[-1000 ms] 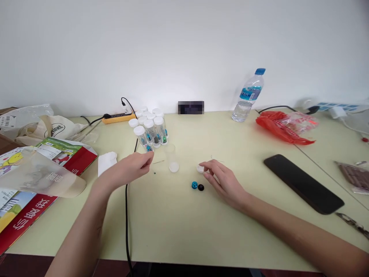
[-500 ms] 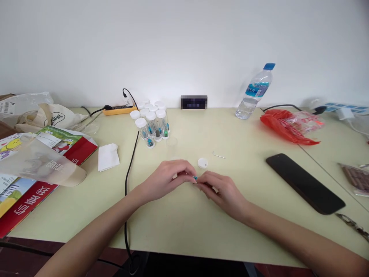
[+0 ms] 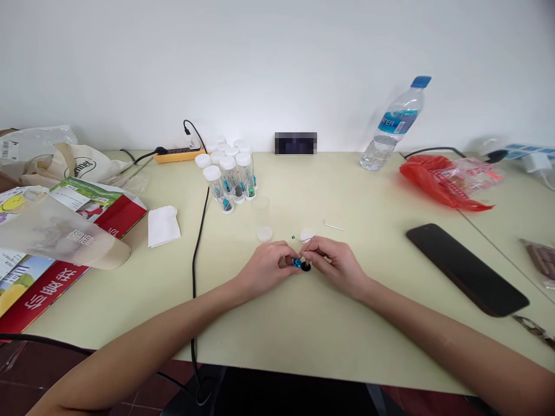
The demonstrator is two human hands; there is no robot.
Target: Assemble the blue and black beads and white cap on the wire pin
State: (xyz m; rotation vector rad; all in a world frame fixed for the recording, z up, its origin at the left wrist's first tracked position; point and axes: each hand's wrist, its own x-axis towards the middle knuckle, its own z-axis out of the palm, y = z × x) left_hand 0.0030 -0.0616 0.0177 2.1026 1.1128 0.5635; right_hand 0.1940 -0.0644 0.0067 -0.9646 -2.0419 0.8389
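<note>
My left hand (image 3: pixel 271 267) is closed, thumb and fingertips pinching a small blue and black part (image 3: pixel 296 263). Its dark round end (image 3: pixel 306 266) lies between the two hands. My right hand (image 3: pixel 336 263) is pinched close beside it, holding a thin dark wire (image 3: pixel 304 240) that ends in a green tip (image 3: pixel 293 237). Just behind the hands lies a white round cap (image 3: pixel 307 234), partly covered by the right hand. A clear tube (image 3: pixel 261 211) with a white base stands behind the left hand. Farther right rests a thin bent metal key (image 3: pixel 333 225).
Several white-capped clear tubes (image 3: pixel 228 179) with small coloured parts stand at the back left. A tilted water bottle (image 3: pixel 392 127), a red plastic bag (image 3: pixel 446 182) and a black phone (image 3: pixel 466 268) are to the right. A black cable (image 3: pixel 196 254) crosses the table left of my hands.
The view has shifted slightly. More of the blue and black part shows between my hands, and a wire with a green tip now sticks out from my right fingers.
</note>
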